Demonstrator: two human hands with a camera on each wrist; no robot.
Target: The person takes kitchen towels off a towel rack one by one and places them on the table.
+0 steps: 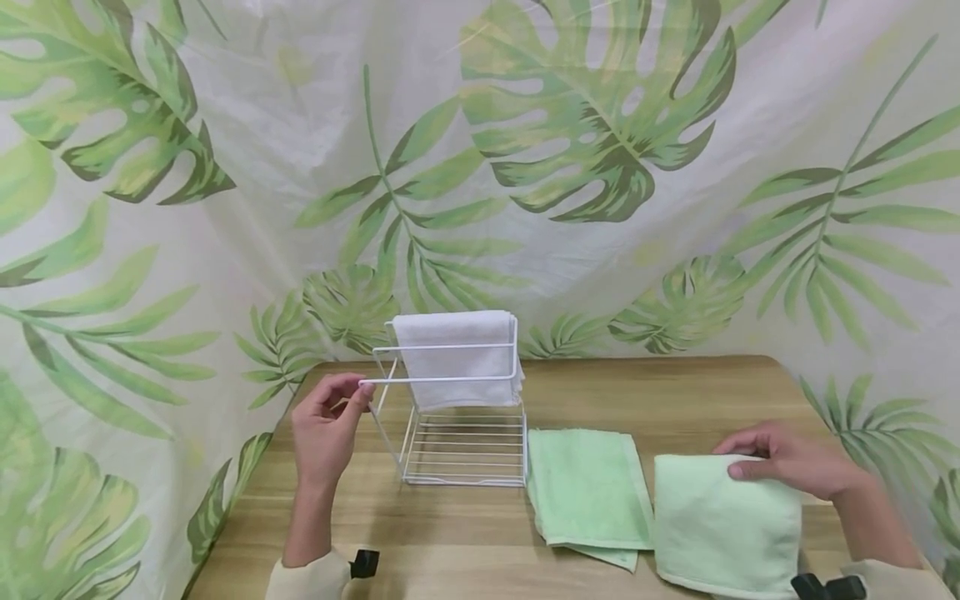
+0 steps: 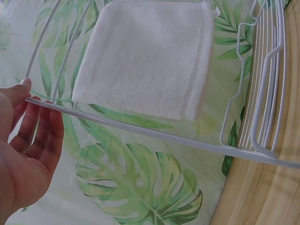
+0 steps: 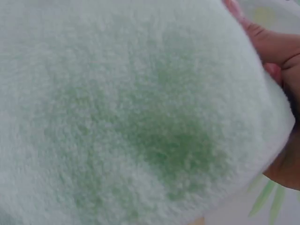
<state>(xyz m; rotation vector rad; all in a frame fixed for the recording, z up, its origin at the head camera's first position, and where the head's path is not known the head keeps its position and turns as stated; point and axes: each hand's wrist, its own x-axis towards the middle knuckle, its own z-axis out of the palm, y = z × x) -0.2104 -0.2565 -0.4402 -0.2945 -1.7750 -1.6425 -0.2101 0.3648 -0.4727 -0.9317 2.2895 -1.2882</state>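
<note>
Pale-green folded fabric towel (image 1: 723, 533): upper edge pinched by right hand (image 1: 798, 462), thumb in front, probably so cloth hangs flat; contact with brown wood-grain table (image 1: 450, 542) unclear. Just left, mint-green folded cloth (image 1: 588, 487) lying flat. Beyond, white wire rack (image 1: 438, 381), corner pinched by left hand (image 1: 330, 429), likely for steadying; white folded towel (image 1: 457, 362) draped over top.

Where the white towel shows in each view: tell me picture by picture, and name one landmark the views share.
Head: the white towel hangs on the wire rack, slightly left of and below centre.
Left wrist: upper middle, above the rack rail that the left hand pinches.
Right wrist: not in it; a pale green towel fills most of the picture.
Shared landmark: the leaf-print backdrop, showing only at the right in the right wrist view.
</note>
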